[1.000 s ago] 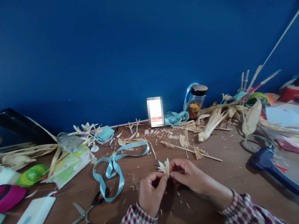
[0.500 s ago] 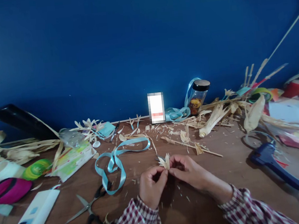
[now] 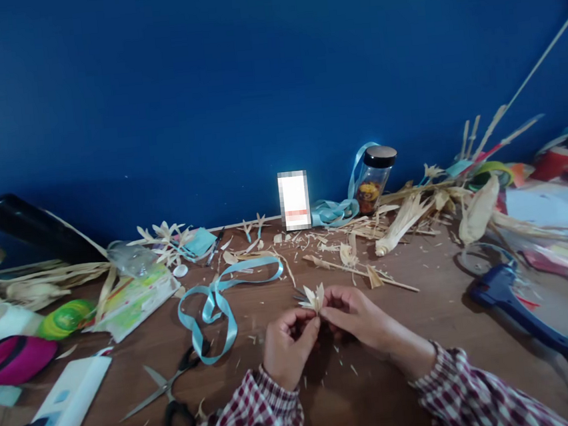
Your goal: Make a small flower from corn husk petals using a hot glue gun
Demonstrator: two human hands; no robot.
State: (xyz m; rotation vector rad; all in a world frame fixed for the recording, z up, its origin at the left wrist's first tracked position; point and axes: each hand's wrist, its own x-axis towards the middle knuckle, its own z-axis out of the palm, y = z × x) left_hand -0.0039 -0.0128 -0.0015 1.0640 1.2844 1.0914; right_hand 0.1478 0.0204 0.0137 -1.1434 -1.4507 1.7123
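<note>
Between my two hands is a small pale corn-husk flower (image 3: 314,297) with pointed petals fanned upward. My left hand (image 3: 291,346) pinches its base between thumb and fingers. From the other side, my right hand (image 3: 357,316) is closed on the flower's lower right, thumb and index finger pressed together. The flower's bottom end is hidden behind my fingertips. A dark pointed tip pokes out just behind the petals; I cannot make out what it belongs to. Left of my hands, a loop of light blue ribbon (image 3: 232,328) lies partly over open scissors (image 3: 167,388).
A blue glue gun (image 3: 519,311) with a cord lies at right. Along the wall stand a lidded jar (image 3: 374,181), dried husks (image 3: 406,225) and finished-looking husk flowers (image 3: 166,236). A thin stick (image 3: 365,275) lies beyond my hands. A white power strip (image 3: 65,411) is at left.
The flower's petals are spread a little wider and show more between my hands. Both hands keep their pinch with small finger shifts. The whole view has shifted slightly.
</note>
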